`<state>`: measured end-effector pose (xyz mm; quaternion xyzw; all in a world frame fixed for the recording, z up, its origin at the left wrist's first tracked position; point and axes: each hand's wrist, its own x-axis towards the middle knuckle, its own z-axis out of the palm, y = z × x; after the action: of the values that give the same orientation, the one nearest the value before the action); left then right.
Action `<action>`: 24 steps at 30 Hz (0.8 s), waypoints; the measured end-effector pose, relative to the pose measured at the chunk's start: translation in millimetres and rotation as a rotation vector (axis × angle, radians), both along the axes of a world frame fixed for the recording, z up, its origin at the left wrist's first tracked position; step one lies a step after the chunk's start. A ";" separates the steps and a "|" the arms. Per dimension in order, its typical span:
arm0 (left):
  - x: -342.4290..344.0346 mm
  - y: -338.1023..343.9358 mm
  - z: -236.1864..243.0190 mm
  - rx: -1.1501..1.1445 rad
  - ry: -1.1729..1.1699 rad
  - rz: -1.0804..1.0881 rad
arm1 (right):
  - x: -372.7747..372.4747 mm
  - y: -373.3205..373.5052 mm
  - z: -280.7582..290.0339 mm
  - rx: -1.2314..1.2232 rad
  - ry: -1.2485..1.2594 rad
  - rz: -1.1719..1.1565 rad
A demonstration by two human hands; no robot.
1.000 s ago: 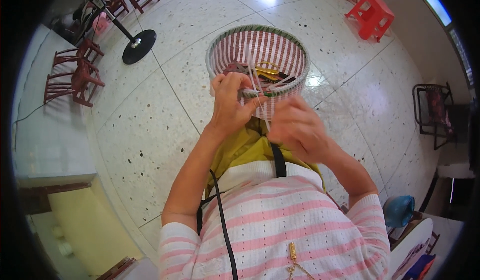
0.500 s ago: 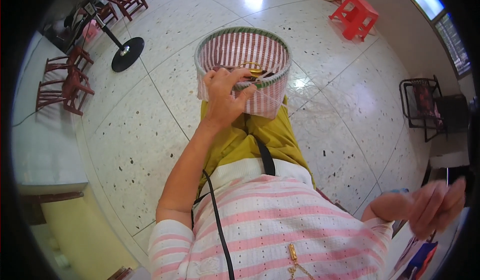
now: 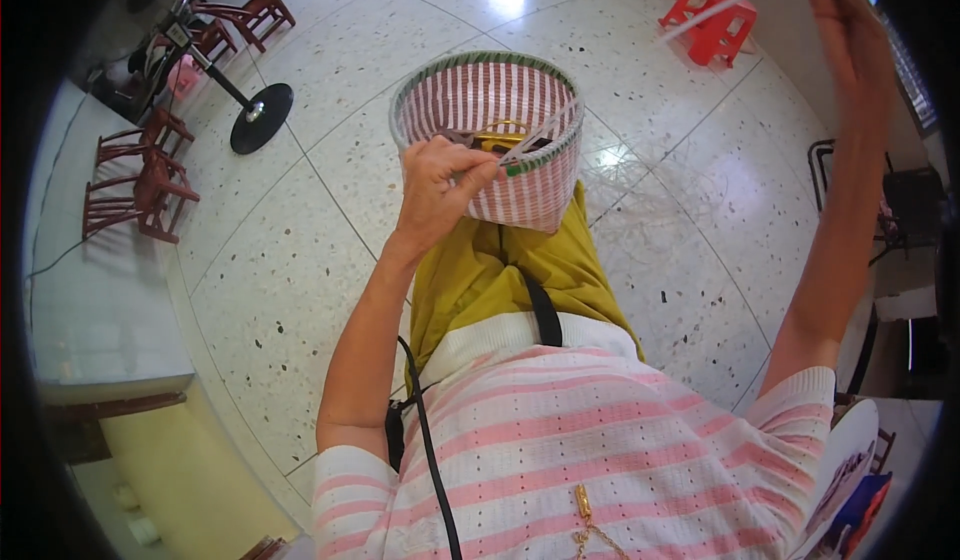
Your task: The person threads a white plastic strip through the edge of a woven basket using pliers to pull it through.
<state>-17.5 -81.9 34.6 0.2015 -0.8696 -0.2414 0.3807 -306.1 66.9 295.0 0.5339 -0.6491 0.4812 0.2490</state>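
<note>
A woven basket (image 3: 525, 195) in pink-brown and white stripes, with a green and pale bound rim, rests at my knees. At its near rim, the thumb and fingers of my left hand (image 3: 440, 182) are closed in a pinch. A pale, translucent strip (image 3: 545, 128) runs from beside those fingertips across the basket's mouth. My right hand (image 3: 848, 35) is raised far out at the upper right, closed around a pale strip that stretches toward the basket; its middle is hard to follow. Inside the basket lie a yellow-handled tool (image 3: 497, 144) and some dark items.
Loose pale strands (image 3: 640, 175) lie on the speckled tile floor right of the basket. A red plastic stool (image 3: 708, 25) stands at the far right. To the left are a stand's round black base (image 3: 262, 118) and several wooden chairs (image 3: 160, 195). A black cord (image 3: 430, 460) hangs down my front.
My right hand has swung from low at the right up to the upper right, with the strip drawn out. My left hand remains at the rim, its fingers now pinched closer together.
</note>
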 end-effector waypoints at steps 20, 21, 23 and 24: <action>-4.3 13.2 4.8 0.179 0.000 0.112 | 66.2 -110.0 -193.9 0.774 0.421 1.028; -3.8 12.7 5.0 0.184 -0.001 0.115 | 65.2 -112.5 -190.4 0.777 0.419 1.033; -2.5 13.3 4.6 0.156 -0.050 0.101 | 61.4 -116.3 -184.8 0.829 0.479 1.097; -2.3 13.9 4.6 0.161 -0.051 0.099 | 60.0 -117.8 -183.5 0.833 0.475 1.098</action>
<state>-19.8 -68.0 39.2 0.2803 -0.8458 -0.2862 0.3523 -246.1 -50.9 111.5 0.9230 -0.3456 0.1209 -0.1180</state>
